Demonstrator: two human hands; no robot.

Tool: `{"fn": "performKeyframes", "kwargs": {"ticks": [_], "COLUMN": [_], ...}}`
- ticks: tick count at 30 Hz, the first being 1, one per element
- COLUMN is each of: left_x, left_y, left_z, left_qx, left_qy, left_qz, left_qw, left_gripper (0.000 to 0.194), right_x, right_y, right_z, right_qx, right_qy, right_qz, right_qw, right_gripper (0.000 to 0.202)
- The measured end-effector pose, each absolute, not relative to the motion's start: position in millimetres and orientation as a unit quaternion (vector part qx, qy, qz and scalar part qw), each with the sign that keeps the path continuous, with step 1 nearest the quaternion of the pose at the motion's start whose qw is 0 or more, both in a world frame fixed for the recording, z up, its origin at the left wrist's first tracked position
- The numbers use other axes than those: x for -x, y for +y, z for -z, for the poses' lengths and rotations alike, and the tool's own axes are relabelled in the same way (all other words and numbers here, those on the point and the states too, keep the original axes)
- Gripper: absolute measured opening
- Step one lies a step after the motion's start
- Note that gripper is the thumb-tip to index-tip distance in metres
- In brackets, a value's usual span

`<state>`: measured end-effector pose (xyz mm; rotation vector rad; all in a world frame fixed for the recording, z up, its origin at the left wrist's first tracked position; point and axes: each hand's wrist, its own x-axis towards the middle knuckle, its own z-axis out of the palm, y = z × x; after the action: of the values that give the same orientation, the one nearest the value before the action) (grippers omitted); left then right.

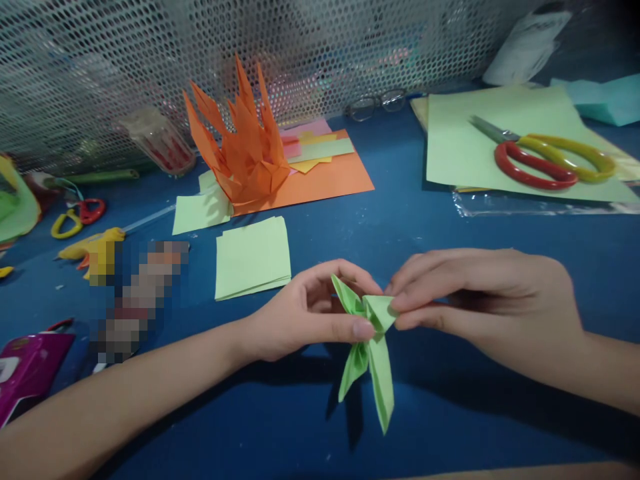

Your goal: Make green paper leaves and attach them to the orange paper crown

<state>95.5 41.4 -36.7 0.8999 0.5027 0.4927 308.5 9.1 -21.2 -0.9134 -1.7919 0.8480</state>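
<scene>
A light green origami piece (pixel 381 373) with several pointed, folded arms is held above the blue table. My left hand (pixel 320 310) grips it near its middle, the thumb lying across the front and the other fingers behind. With thumb and fingertips, my right hand (pixel 480 300) pinches a triangular flap on its right side. Two narrow points hang downward and one sticks up to the left. Beyond my left hand lies a small stack of light green paper squares (pixel 253 259).
An orange origami model (pixel 250 157) stands on orange paper (pixel 345 177) at the back. Red-and-yellow scissors (pixel 537 160) rest on green sheets (pixel 460 143) at right. Eyeglasses (pixel 377 105), a jar (pixel 160 143), a yellow glue gun (pixel 93 247) and smaller scissors (pixel 80 217) lie around. Perforated mesh (pixel 310 60) borders the back.
</scene>
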Motion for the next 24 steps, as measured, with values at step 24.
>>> {"fn": "performKeyframes", "kwargs": {"ticks": [24], "left_x": [-94], "left_y": [31], "left_z": [41], "left_qx": [-0.586], "left_qy": [0.299], "left_qz": [-0.314], "left_qw": [0.685], "left_gripper": [0.031], "right_x": [-305], "right_y": [6], "right_z": [22], "right_qx": [0.381], "right_qy": [-0.771], "right_qz": [-0.279], "right_qw": [0.428], "right_gripper": [0.006]}}
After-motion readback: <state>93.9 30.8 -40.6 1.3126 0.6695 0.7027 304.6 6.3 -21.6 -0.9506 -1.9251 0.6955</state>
